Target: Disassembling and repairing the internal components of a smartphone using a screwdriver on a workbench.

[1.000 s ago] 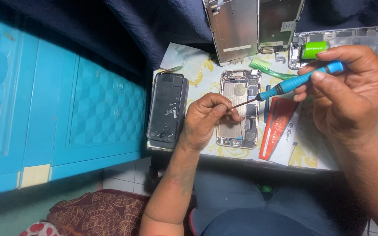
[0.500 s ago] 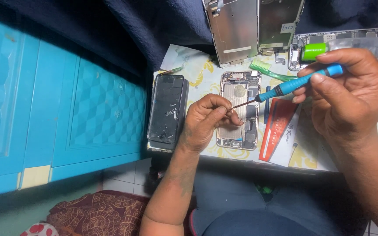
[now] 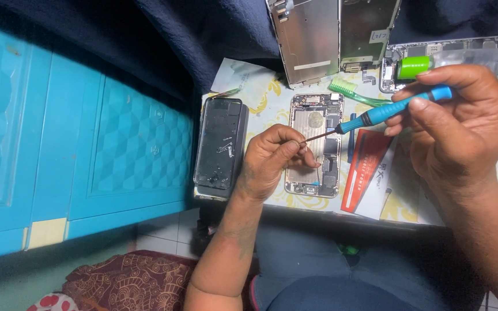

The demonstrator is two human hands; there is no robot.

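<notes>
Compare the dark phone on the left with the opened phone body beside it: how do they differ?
The dark phone shows a black, closed face; the opened phone body bares metal plates and circuitry. The dark phone lies untouched, while the left hand rests over the opened one, meeting the screwdriver tip. Both lie flat, lengthwise alike.

There is a single view, from a camera worn on the person's head, looking steeply down over their own forearms onto the bench (image 3: 272, 95) and their lap below it. It sits close: the left hand (image 3: 272, 161) and right hand (image 3: 462, 129) fill much of the middle and right of the picture, and the opened phone (image 3: 315, 144) lies near the centre. The bench's far side runs along the top edge, where things are cut off by the frame. To the left the view takes in a blue cabinet (image 3: 76, 144) and, at the bottom, a strip of tiled floor (image 3: 162, 230).
</notes>
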